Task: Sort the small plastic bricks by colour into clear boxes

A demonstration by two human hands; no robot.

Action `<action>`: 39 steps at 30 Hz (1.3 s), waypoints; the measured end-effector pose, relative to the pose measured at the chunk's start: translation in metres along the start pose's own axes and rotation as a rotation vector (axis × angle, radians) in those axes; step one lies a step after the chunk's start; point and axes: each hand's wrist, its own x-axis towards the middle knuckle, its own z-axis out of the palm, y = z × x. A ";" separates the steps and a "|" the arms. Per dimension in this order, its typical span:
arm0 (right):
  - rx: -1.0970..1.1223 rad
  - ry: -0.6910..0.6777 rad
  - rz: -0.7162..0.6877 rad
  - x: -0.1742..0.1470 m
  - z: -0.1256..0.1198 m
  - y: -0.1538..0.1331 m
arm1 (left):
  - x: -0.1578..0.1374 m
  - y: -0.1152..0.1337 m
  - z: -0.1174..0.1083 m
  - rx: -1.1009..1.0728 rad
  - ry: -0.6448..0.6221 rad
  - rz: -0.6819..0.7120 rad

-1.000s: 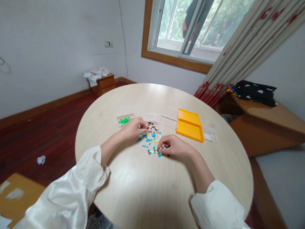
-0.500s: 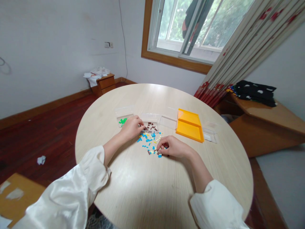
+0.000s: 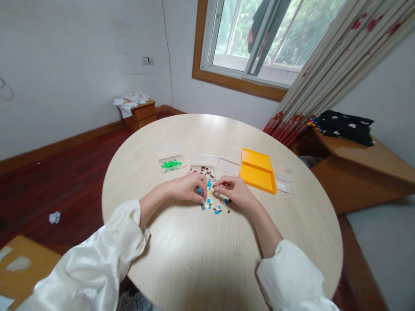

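Note:
My left hand (image 3: 191, 188) reaches over the loose pile of small building bricks, its fingers curled and fingertips pinched close to the table. What those fingertips hold, if anything, is too small to make out. Across the pile, my right hand (image 3: 238, 191) pinches a small dark brown brick near the front edge of a clear box (image 3: 212, 159) with brown bricks in it. Mixed blue, cream, yellow and brown bricks (image 3: 217, 212) are scattered between and below both hands. Part of the pile and of the box's front is hidden by my left hand.
Green bricks (image 3: 171, 164) lie in an open clear box at left. Another clear box (image 3: 228, 166) stands right of the brown one. Beyond it are an open yellow case (image 3: 257, 178) and a clear container (image 3: 285, 185). All rest on a round wooden table (image 3: 194, 259).
My left hand has come from the brown-brick box down to the pile, uncovering the green bricks. My right hand has risen from the pile's lower part toward the brown-brick box.

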 end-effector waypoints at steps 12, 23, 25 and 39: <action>-0.220 0.469 -0.124 0.024 0.014 0.024 | 0.001 -0.004 0.008 0.060 -0.105 0.002; -0.071 0.138 -0.027 0.013 0.005 0.013 | 0.000 -0.004 0.008 0.054 -0.112 0.018; -0.045 -0.017 0.016 0.007 0.001 0.008 | 0.000 -0.004 0.008 0.053 -0.110 0.018; -0.073 -0.403 0.149 -0.005 0.002 -0.005 | 0.001 -0.004 0.009 0.050 -0.106 0.043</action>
